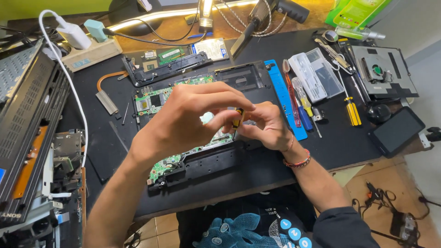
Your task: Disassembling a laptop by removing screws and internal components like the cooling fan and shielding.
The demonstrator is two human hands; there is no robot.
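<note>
Nearest me is the left hand [183,117], raised over the opened laptop chassis [202,160], its fingertips pressed together on a small yellow-and-black part [237,117]. That part sits between both hands, just above the green circuit board [154,102]. The right hand [266,126] meets it from the other side, fingers curled and pinching the same piece. It looks light, rigid and a bit delicate, so I'd judge the edges the safest place to grip. Further right lie a blue pry tool [285,98], yellow-handled screwdrivers [353,112], a clear plastic case [314,73] and a dark phone [397,131].
</note>
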